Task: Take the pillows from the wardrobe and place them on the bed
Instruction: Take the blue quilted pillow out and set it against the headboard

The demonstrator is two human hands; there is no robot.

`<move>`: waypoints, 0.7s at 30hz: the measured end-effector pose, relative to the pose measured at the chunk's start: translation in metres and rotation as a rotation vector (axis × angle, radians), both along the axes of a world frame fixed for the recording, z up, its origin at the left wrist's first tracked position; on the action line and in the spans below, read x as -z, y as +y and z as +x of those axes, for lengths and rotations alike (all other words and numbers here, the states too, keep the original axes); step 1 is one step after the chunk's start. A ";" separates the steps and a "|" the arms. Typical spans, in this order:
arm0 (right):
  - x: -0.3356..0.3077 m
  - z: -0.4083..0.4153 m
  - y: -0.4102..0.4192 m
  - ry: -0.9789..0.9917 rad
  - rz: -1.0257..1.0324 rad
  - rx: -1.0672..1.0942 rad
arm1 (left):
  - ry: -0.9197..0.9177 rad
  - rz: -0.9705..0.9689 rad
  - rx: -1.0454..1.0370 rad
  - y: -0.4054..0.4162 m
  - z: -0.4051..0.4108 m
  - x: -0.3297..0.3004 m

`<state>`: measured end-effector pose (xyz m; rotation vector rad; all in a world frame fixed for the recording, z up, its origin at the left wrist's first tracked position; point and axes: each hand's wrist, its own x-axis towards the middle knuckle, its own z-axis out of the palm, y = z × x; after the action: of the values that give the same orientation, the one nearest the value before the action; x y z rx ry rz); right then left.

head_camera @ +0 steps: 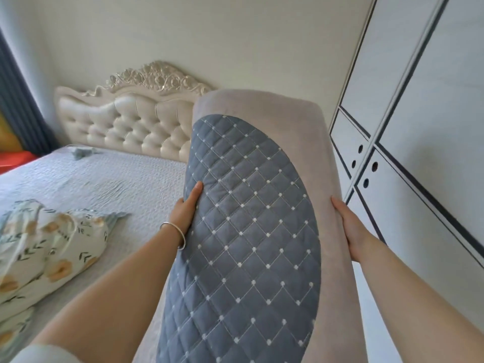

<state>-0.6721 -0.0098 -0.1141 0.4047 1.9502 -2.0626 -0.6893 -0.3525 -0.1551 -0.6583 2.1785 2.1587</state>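
A long pillow (248, 231) with a blue quilted face and a beige border stands on end in front of me, held in the air over the bed's right side. My left hand (187, 208) grips its left edge, thumb on the quilted face. My right hand (349, 226) presses flat against its right beige edge. The bed (104, 184) with a pale textured cover stretches to the left. The white wardrobe (419, 127) with dark trim stands at the right, its doors shut.
A flower-patterned pillow or bundle (44, 247) lies on the bed at lower left. A cream tufted headboard (125, 121) stands against the back wall. A small grey-blue item (83, 152) lies near the headboard. A dark blue curtain (18, 106) hangs at far left.
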 end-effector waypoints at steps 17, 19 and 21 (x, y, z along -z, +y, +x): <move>0.086 -0.368 -0.050 -0.140 0.045 -0.350 | -0.014 -0.005 -0.376 -0.022 -0.239 0.055; 0.078 -0.433 -0.060 -0.117 0.098 -0.398 | -0.005 0.058 -0.418 -0.034 -0.288 0.058; 0.072 -0.491 -0.074 -0.113 0.115 -0.442 | -0.023 0.102 -0.462 -0.055 -0.337 0.075</move>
<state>-1.1633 -0.0836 -0.1866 0.0947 1.8902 -1.6224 -1.0260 -0.4077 -0.2297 -1.2776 2.0425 2.4213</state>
